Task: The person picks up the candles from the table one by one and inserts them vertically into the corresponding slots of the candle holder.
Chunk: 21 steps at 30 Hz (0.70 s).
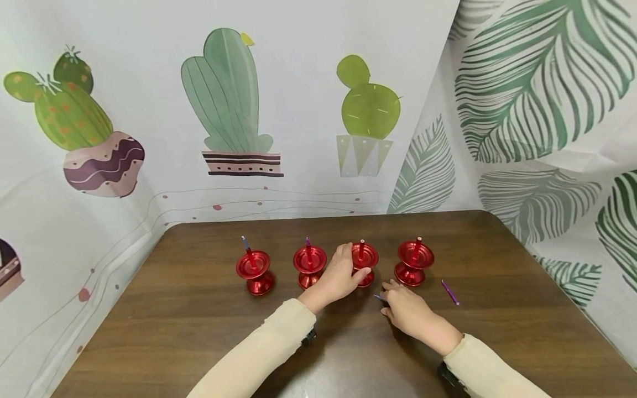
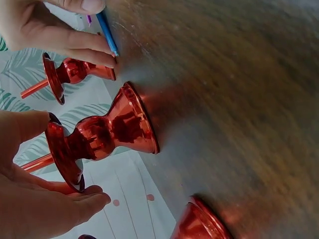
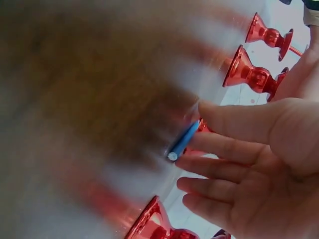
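Note:
My left hand [image 1: 340, 273] grips the dish of a shiny red candle holder [image 1: 369, 258], thumb and fingers at opposite sides of its rim. In the left wrist view this candle holder [image 2: 94, 137] stands on its base, with a thin red tube rising from the dish. Just right of it, my right hand [image 1: 409, 309] reaches down to a blue candle [image 3: 184, 142] lying on the table. The right thumb and extended fingers lie on either side of that candle, fingertips right at it.
On the brown table [image 1: 174, 309], two holders to the left bear a blue candle [image 1: 245, 243] and a purple candle [image 1: 308, 243]. Another red holder [image 1: 415, 257] stands at right, its tube showing a pale top. A loose purple candle [image 1: 450, 292] lies beyond the right hand.

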Motion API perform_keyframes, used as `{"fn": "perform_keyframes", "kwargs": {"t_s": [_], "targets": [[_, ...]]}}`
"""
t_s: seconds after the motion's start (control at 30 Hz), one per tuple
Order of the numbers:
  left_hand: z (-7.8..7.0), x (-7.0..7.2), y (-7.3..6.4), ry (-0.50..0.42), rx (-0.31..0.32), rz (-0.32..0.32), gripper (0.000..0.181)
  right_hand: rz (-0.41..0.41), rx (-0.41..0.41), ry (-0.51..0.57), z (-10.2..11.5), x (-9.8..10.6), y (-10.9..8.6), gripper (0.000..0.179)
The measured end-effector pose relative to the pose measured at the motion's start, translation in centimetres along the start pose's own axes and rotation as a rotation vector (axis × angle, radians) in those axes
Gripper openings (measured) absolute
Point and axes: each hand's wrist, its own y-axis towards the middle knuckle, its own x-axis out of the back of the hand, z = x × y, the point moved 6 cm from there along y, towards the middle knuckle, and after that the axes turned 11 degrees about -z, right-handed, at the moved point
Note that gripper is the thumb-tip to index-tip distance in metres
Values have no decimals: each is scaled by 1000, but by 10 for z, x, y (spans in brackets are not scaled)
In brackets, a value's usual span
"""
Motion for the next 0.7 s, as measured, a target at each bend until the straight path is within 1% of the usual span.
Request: {"fn": "perform_keyframes", "kwargs": {"t_s": [0.03, 0.07, 0.17, 0.23, 0.43, 0.53, 0.7], "targets": [[0, 0, 0, 3, -3, -4, 70, -23, 16, 1, 1, 1, 1, 13], [0, 0, 0, 4, -5, -6, 70, -46, 41, -1, 3, 2, 2, 9], [0, 1, 0, 2, -8, -9, 70, -111, 101, 0, 6, 5, 3, 26], [0, 1, 0, 1, -12, -14, 70, -141, 133, -1, 7, 6, 2, 33], [1, 2, 1, 3, -18, -24, 70, -121, 182, -16, 8, 5, 2, 36], [1, 1, 1, 0, -14, -23, 70, -130, 183, -5, 8, 8, 2, 34], [0, 2, 0, -9, -7, -25, 70, -170, 118, 79, 7, 22, 5, 32]]}}
